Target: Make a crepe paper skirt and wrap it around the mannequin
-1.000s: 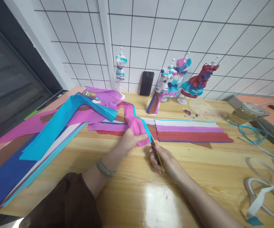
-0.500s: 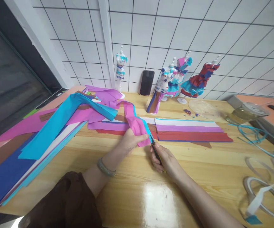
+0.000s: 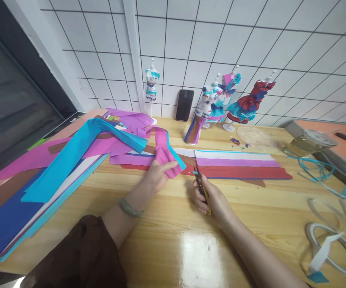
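My left hand pinches the near end of a pink crepe paper strip edged in light blue, thumb on top. The strip runs back toward a pink heap. In my right hand is a pair of scissors, blades partly apart and pointing away from me. A tiny blue scrap is at the blades. The scissors are apart from the strip. Behind both hands lies a layered band of white, purple and red paper.
Long paper strips cover the left side. Small dress forms and a phone stand along the tiled wall, more dressed forms at right. A ribbon spool, blue ribbon and a tape roll lie on the right.
The strip's end has come away from the scissors as my left hand moved slightly left. My right hand moved slightly right; a small blue scrap now shows at the blades.
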Available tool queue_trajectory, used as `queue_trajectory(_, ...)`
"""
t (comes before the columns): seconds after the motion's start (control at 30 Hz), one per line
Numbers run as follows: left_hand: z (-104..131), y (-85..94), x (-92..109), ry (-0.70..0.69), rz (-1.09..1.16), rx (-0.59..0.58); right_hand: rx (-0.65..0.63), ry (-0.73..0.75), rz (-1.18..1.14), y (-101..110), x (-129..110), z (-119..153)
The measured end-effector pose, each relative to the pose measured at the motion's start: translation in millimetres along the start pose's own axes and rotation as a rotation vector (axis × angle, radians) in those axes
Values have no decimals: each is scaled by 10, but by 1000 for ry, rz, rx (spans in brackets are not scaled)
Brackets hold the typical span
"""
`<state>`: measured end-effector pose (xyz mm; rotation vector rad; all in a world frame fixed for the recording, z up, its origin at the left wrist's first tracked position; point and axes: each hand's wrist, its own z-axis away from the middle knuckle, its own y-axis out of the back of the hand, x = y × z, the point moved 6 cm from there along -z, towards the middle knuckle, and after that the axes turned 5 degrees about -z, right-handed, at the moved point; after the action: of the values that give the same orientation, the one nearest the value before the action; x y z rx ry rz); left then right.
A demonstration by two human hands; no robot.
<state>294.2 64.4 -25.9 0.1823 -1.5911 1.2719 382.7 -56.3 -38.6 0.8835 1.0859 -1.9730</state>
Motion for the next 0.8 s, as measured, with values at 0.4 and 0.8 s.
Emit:
queue_trajectory(0.4, 128, -204, -52, 170, -22, -271, -54, 55, 86, -8, 55, -21)
queue_trajectory(0.8, 120, -162, -116, 134, -200, -289, -88, 132, 247, -67, 19, 24)
